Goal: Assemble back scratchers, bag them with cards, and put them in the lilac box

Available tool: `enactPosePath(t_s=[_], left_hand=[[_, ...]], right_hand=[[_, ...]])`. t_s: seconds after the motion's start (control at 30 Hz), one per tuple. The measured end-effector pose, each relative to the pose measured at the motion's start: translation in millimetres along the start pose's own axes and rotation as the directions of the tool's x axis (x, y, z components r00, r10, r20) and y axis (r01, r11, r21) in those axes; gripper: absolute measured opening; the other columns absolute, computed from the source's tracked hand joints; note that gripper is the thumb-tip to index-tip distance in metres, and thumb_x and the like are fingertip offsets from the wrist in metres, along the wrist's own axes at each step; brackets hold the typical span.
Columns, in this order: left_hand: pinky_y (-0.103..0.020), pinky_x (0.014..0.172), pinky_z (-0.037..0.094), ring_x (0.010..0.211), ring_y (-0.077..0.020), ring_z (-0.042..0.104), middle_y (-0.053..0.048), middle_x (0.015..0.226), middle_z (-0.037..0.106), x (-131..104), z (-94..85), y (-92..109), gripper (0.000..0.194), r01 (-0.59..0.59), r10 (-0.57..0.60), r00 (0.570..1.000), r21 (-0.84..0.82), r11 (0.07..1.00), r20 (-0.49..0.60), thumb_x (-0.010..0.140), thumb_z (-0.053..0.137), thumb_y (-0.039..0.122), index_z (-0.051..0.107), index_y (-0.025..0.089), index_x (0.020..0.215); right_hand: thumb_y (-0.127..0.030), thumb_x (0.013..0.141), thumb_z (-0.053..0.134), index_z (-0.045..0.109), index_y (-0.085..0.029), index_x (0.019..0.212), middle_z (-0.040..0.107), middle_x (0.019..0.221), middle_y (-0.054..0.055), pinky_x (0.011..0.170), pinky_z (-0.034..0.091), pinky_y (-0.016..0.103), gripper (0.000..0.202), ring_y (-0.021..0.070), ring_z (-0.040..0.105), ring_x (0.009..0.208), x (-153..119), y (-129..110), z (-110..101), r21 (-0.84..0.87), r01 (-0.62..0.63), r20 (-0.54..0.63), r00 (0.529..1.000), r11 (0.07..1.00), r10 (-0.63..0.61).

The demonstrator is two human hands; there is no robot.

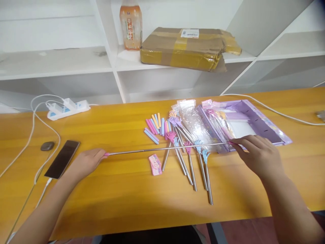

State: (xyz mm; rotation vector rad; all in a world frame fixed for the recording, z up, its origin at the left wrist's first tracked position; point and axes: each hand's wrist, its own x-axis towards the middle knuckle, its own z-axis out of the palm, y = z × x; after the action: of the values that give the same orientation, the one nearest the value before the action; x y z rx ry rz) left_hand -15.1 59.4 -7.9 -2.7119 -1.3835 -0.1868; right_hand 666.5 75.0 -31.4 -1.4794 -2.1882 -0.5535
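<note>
A thin telescopic back scratcher [157, 149] is drawn out long and nearly level above the table. My left hand [87, 162] pinches its pink end at the left. At the other end, my right hand [259, 154] is closed on another pink part, mostly hidden by the fingers. Beneath the rod lie several shorter back scratchers [192, 171] with metal shafts and pink, blue, purple or orange claw heads. Several pastel tubes [151, 126] are bunched behind them. A small pink printed card [155, 164] rests just in front of the rod.
A purple box [269, 130] holding wrapped pieces stands at right, beside clear plastic bags [193, 122]. At left are a phone [63, 159], a dark small object [47, 146], cables and a power strip [68, 109]. The shelf behind holds a bottle [131, 27] and a taped carton [182, 49].
</note>
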Motion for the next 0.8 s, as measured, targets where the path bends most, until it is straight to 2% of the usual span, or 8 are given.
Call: enactPosePath(t_s=[0.13,0.3,0.47,0.6,0.67,0.7,0.73,0.8], left_hand=[[-0.03,0.066,0.046,0.069,-0.0197,0.068,-0.002,0.078,0.071,-5.5,0.5,-2.1,0.039,0.004,-0.004,1.0,-0.021,1.0,0.011,0.116,0.042,0.041,0.063,0.021,0.09],[-0.03,0.066,0.048,0.069,-0.0194,0.068,-0.002,0.077,0.07,-5.2,-0.2,0.2,0.042,-0.006,0.007,1.0,-0.009,1.0,0.014,0.116,0.041,0.043,0.063,0.021,0.088],[-0.032,0.063,0.047,0.064,-0.0193,0.065,-0.003,0.073,0.069,-4.1,1.9,0.6,0.042,-0.008,0.009,1.0,0.025,1.0,-0.027,0.116,0.041,0.04,0.062,0.021,0.087],[-0.031,0.063,0.047,0.067,-0.0184,0.068,-0.002,0.076,0.072,1.9,9.8,20.4,0.041,-0.021,0.022,0.998,0.021,1.0,-0.062,0.118,0.036,0.038,0.062,0.021,0.091],[-0.029,0.063,0.046,0.068,-0.0173,0.07,-0.002,0.078,0.073,14.1,14.7,43.3,0.039,-0.017,0.016,0.998,-0.01,1.0,-0.06,0.118,0.036,0.036,0.062,0.021,0.093],[-0.029,0.063,0.046,0.069,-0.0175,0.07,-0.003,0.079,0.074,23.6,16.9,57.8,0.038,0.005,-0.007,0.999,-0.026,1.0,-0.053,0.118,0.036,0.035,0.062,0.021,0.095],[-0.029,0.062,0.045,0.069,-0.018,0.071,-0.003,0.079,0.074,35.1,18.8,73.5,0.037,0.028,-0.03,0.998,-0.041,0.999,-0.048,0.118,0.037,0.035,0.061,0.021,0.094],[-0.03,0.06,0.042,0.069,-0.0193,0.071,-0.005,0.078,0.074,61.8,21.2,105.3,0.035,0.042,-0.045,0.999,-0.091,0.995,-0.03,0.118,0.039,0.033,0.06,0.02,0.094]], right_hand=[[-0.026,0.097,0.077,0.074,-0.028,0.094,0.078,0.085,0.004,0.07,0.05,0.036,0.004,0.0222,0.07,0.075,4.8,-1.5,-6.9,-0.001,0.074,-0.056,0.996,0.997,-0.074],[-0.024,0.101,0.07,0.073,-0.025,0.097,0.08,0.094,0.005,0.079,0.055,0.034,0.005,0.023,0.074,0.085,8.9,-9.1,-4.0,0.068,0.085,-0.039,0.996,0.994,-0.083],[-0.022,0.105,0.065,0.073,-0.023,0.097,0.078,0.089,0.005,0.076,0.052,0.035,0.011,0.0233,0.07,0.082,9.2,-6.5,1.6,0.009,0.078,-0.009,0.997,0.997,-0.078],[-0.022,0.105,0.066,0.073,-0.023,0.096,0.077,0.087,0.006,0.074,0.049,0.035,0.012,0.0236,0.067,0.08,21.3,-10.8,3.7,-0.034,0.056,-0.078,0.995,0.998,-0.058],[-0.02,0.106,0.065,0.073,-0.023,0.097,0.077,0.09,0.006,0.077,0.049,0.035,0.012,0.0227,0.066,0.082,36.6,-32.6,3.7,0.027,0.087,-0.09,0.992,0.996,-0.084],[-0.018,0.106,0.063,0.073,-0.023,0.097,0.077,0.091,0.005,0.078,0.047,0.034,0.014,0.022,0.064,0.082,46.4,-50.9,3.6,0.073,0.122,-0.087,0.989,0.99,-0.116],[-0.017,0.108,0.06,0.072,-0.022,0.099,0.076,0.092,0.005,0.078,0.046,0.034,0.016,0.0216,0.063,0.083,57.1,-73.9,3.6,0.107,0.166,-0.039,0.986,0.98,-0.162],[-0.013,0.108,0.057,0.072,-0.02,0.098,0.073,0.089,0.005,0.075,0.041,0.035,0.019,0.021,0.06,0.082,78.9,-127.9,3.9,0.164,0.306,-0.034,0.952,0.938,-0.305]])
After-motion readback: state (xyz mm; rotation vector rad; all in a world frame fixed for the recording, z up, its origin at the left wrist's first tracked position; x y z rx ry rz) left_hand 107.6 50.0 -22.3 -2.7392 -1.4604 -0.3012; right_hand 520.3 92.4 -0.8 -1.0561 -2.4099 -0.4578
